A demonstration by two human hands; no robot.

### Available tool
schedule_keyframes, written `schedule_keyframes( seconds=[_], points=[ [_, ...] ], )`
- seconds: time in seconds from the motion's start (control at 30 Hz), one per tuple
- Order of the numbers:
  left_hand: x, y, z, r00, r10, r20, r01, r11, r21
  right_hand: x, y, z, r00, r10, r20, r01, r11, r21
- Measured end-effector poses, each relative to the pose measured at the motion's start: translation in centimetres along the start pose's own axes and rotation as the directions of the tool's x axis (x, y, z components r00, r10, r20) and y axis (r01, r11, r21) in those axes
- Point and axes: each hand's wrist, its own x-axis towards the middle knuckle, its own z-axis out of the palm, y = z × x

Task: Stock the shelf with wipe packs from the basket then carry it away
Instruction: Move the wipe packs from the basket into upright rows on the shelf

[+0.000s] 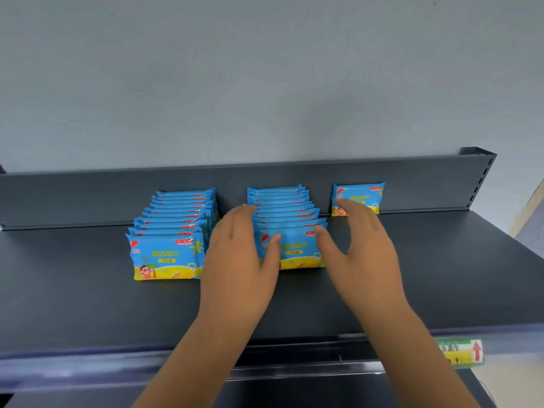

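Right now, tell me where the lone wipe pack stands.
In the head view, the lone wipe pack stands upright against the shelf's back panel, right of the middle row, just behind the right hand.

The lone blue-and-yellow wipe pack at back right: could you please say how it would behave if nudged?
The lone blue-and-yellow wipe pack stands on its narrow edge without neighbours, so it would probably tip forward easily. Its glossy film wrapper likely slides readily on the smooth dark metal shelf.
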Motion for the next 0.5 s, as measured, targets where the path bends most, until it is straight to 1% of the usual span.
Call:
schedule_keyframes(
  seconds=[0.1, 0.2, 0.27, 0.33, 0.43, 0.5],
  points=[
    [-0.3, -0.5, -1.8, 0.999, 0.049, -0.02, -0.046, 0.991, 0.122, -0.5, -2.1, 0.6, 0.99, -0.132, 0.052, 0.13, 0.991, 0.045],
    [-0.9, -2.3, -4.0, 0.998, 0.055, -0.037, -0.043, 0.963, 0.268, -1.1, -4.7, 2.2, 0.961, -0.249, 0.12, 0.244, 0.968, 0.061],
    [-1.8, -4.1, -5.8, 0.998, 0.022, -0.057, -0.002, 0.943, 0.334, -1.6, -6.6, 3.7, 0.937, -0.3, 0.181, 0.29, 0.954, 0.081],
    [-3.0, -6.2, -7.8, 0.995, -0.024, -0.092, 0.055, 0.933, 0.356, -2.4, -8.8, 5.5, 0.905, -0.349, 0.243, 0.331, 0.937, 0.111],
    [-5.5, -9.7, -11.8, 0.984, -0.095, -0.152, 0.147, 0.914, 0.378, -4.4, -12.8, 8.7, 0.851, -0.439, 0.288, 0.395, 0.897, 0.199],
    [-7.7, -12.2, -15.2, 0.972, -0.145, -0.183, 0.211, 0.883, 0.419, -6.3, -15.7, 11.2, 0.813, -0.491, 0.314, 0.422, 0.868, 0.263]
  ],
)
